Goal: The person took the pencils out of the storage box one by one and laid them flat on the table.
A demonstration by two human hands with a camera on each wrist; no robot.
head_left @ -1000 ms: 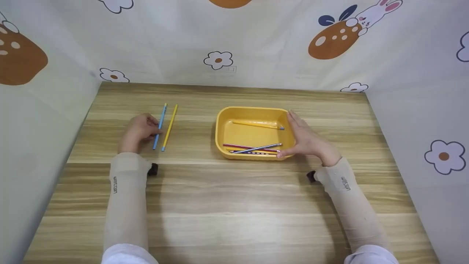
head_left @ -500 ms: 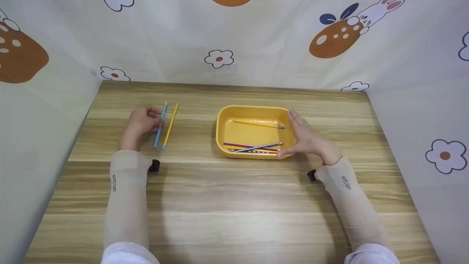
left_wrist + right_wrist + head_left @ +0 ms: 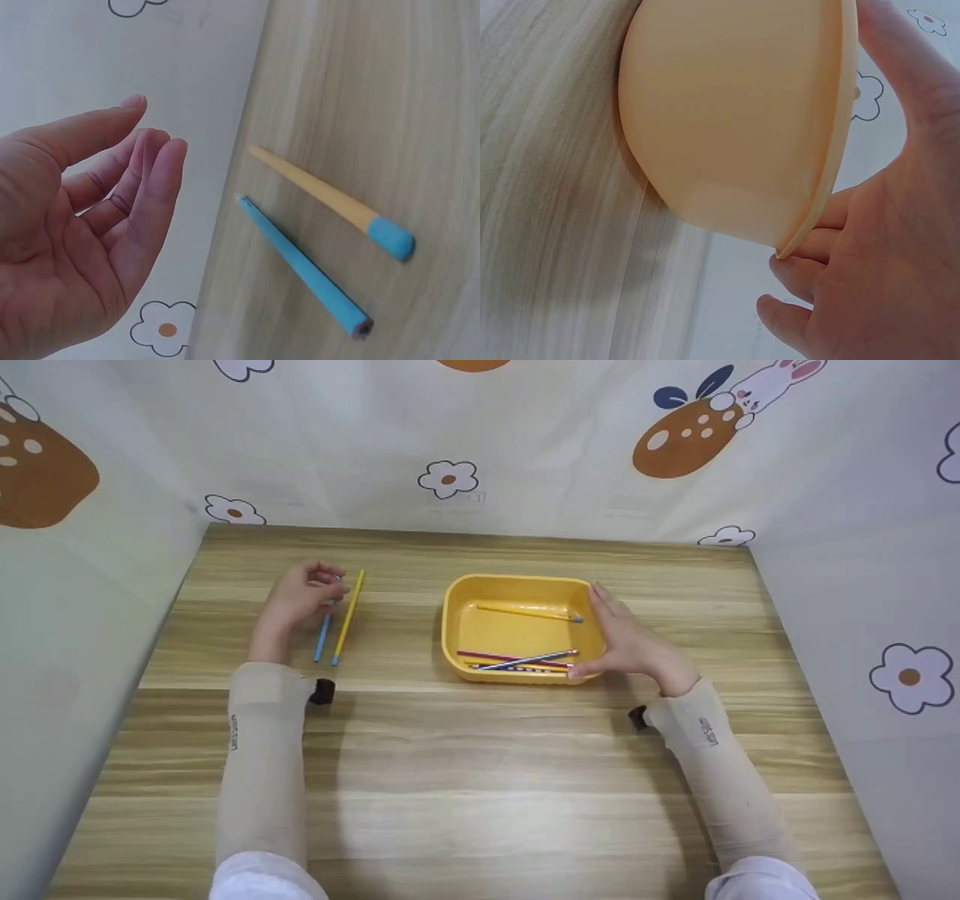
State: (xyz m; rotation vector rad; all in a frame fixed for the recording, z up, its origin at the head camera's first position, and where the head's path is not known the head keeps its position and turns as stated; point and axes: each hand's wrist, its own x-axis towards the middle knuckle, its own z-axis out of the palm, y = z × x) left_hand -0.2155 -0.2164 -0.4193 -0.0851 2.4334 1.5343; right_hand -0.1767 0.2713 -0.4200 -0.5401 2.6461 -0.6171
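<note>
My left hand [image 3: 304, 592] hovers over the far end of a blue pencil [image 3: 323, 638] on the table, its fingers loosely bent. In the left wrist view nothing sits between thumb and fingers, and the blue pencil [image 3: 304, 266] lies apart from them. Beside it, to the right, is a yellow pencil [image 3: 349, 619] with a blue end. My right hand [image 3: 634, 645] grips the right end of a yellow plastic bin [image 3: 448, 622], thumb at the near corner and fingers at the far one. The right wrist view shows fingertips at the bin's rim [image 3: 840, 150].
Inside the bin, a yellow pencil [image 3: 529, 613] lies near the back wall. Several more pencils, among them a silvery one [image 3: 529, 660], cross along the front. Patterned curtain walls [image 3: 337, 450] enclose the wooden table [image 3: 450, 765] at the back and sides.
My left hand has slid away from me along the blue pencil, from its middle to its far end. The right hand and the bin have stayed in place.
</note>
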